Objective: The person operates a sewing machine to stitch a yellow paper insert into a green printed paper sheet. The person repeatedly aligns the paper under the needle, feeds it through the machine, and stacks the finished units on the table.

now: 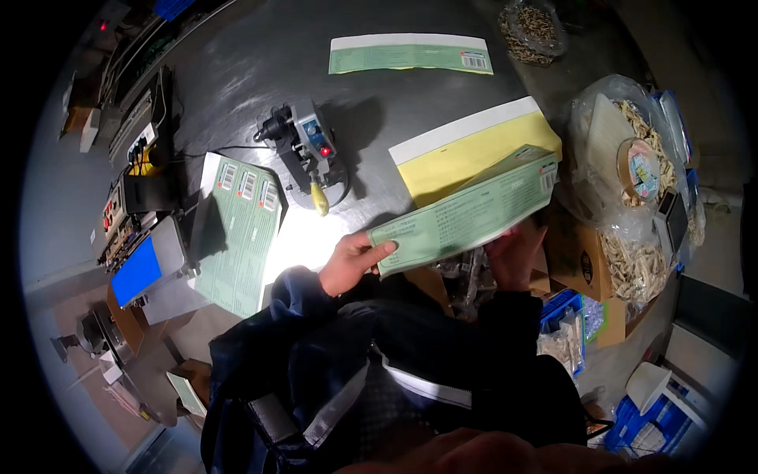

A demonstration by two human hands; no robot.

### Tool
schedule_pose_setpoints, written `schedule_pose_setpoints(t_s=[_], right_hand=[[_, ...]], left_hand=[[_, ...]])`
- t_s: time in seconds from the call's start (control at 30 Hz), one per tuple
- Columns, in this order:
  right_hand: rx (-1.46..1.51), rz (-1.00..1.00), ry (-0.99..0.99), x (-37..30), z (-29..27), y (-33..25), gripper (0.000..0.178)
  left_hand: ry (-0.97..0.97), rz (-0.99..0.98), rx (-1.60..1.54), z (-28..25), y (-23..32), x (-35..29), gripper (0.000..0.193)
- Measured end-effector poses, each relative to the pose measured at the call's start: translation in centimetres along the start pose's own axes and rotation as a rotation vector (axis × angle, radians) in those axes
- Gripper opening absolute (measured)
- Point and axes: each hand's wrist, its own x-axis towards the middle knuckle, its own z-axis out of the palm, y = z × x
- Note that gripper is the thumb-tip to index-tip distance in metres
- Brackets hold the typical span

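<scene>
A long green label strip (466,217) printed with small text and a barcode is stretched between my hands, tilted up to the right. My left hand (353,261) grips its left end, thumb on top. At the lower right edge, my right hand (517,251) holds it from below, some fingers hidden behind it. Under and behind the strip lie yellow sheets with a white border (474,138). To the left stands a small bench machine (308,150) with a yellow-tipped handle and a red light. Left of it lies a stack of green label sheets (241,229).
Another green label strip (410,55) lies at the far side of the metal table (237,79). On the right, a cardboard box (576,253) and plastic bags of pale dried pieces (632,261) stand, with a tape roll (638,170) on top. A blue screen (136,271) is at left.
</scene>
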Motion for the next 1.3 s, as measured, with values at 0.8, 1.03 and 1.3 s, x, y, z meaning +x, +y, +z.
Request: schedule_pose_setpoints(t_s=[0.8, 1.03, 1.3], right_hand=[[-0.204, -0.276, -0.505, 41.1, 33.3, -3.8, 0.038], [-0.479, -0.137, 0.118, 51.2, 12.7, 3.8, 0.035], [-0.927, 0.254, 0.346, 46.6, 6.8, 7.8, 0.043]], left_hand=[[0.837, -0.046, -0.204, -8.3, -12.0, -10.9, 0.033], [1.032, -0.132, 0.517, -13.9, -18.8, -12.1, 0.040], [0.982, -0.487, 1.162, -21.2, -19.7, -12.6, 0.085]])
